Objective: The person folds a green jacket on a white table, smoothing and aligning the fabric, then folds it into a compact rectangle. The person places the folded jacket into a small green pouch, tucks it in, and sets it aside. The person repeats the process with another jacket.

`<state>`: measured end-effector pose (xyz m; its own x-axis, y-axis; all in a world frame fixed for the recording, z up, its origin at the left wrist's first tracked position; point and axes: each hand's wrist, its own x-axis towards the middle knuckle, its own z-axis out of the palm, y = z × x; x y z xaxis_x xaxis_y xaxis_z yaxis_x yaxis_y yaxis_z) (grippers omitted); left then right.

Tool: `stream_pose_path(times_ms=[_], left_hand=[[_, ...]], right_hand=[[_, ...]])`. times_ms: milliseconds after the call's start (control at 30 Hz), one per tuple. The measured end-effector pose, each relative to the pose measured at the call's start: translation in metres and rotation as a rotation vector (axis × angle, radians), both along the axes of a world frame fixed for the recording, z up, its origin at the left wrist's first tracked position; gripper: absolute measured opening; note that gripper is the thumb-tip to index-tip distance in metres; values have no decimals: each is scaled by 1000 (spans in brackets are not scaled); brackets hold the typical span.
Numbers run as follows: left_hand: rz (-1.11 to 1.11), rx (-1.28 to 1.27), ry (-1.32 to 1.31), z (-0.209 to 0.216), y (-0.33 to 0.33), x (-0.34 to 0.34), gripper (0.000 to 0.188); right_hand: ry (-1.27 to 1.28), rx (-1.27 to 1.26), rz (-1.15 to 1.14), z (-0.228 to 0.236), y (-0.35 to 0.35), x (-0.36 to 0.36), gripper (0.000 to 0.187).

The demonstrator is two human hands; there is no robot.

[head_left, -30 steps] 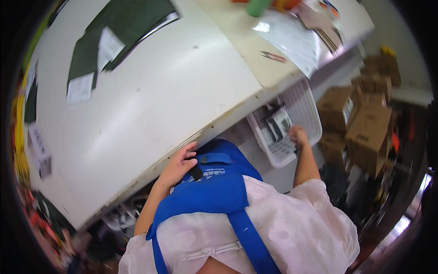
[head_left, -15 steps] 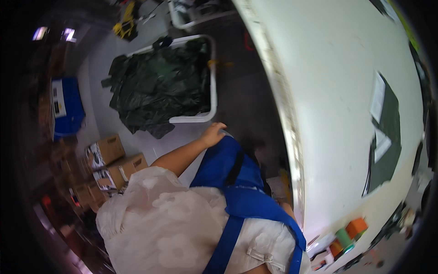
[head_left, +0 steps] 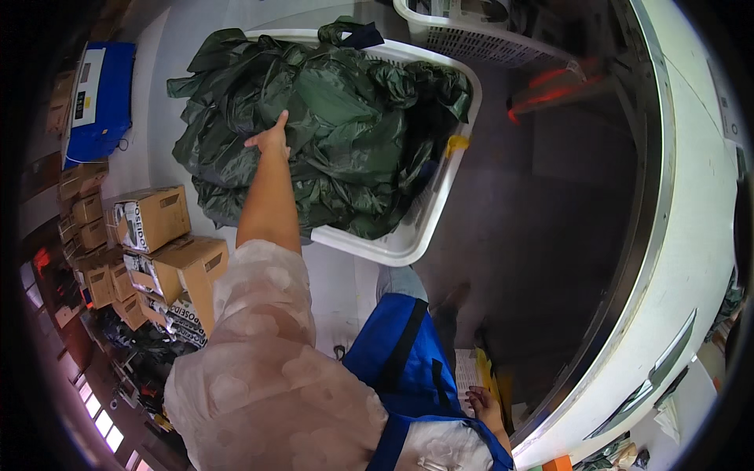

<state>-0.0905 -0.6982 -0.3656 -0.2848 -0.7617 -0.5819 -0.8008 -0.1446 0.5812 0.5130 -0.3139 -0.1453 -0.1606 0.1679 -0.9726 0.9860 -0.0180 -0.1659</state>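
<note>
A white plastic basket (head_left: 404, 253) holds a heaped pile of shiny dark green thin fabric (head_left: 338, 102), some of it spilling over the left and near sides. My left hand (head_left: 272, 142) reaches out over the pile with its fingers spread, at or just above the fabric; contact is hard to tell. Nothing shows in its grasp. Low on the right, my right hand (head_left: 484, 406) hangs beside my blue apron (head_left: 397, 345), fingers loosely curled and apart, with no object visible in it.
Cardboard boxes (head_left: 153, 220) are stacked at the left, below a blue and white machine (head_left: 102, 102). Another white basket (head_left: 487, 43) stands at the far side. A white table (head_left: 691, 259) with a metal edge curves along the right. Printed papers (head_left: 471, 369) lie near my right hand.
My left hand has moved from beside the apron forward onto the green pile. The view has shifted, so the basket appears larger and the table farther right. My right hand now shows.
</note>
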Motion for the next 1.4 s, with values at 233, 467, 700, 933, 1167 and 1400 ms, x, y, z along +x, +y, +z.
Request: stream_pose_path(times_ms=[233, 467, 700, 933, 1167, 1400], left_hand=[[-565, 654, 451, 57, 29, 72, 26], [-1769, 643, 408, 216, 152, 295, 28], [-2131, 302, 184, 226, 134, 317, 30], [-654, 1276, 111, 199, 29, 329, 32], [11, 1374, -482, 189, 62, 274, 99], [-251, 1696, 43, 221, 229, 325, 77]], right_hand=[[210, -43, -54, -1, 9, -61, 27], [109, -419, -1001, -50, -23, -214, 62], [94, -520, -677, -122, -122, -284, 39], [464, -632, -107, 15, -69, -286, 27], [532, -213, 705, 296, 21, -240, 37], [1054, 36, 1179, 545, 20, -168, 31]])
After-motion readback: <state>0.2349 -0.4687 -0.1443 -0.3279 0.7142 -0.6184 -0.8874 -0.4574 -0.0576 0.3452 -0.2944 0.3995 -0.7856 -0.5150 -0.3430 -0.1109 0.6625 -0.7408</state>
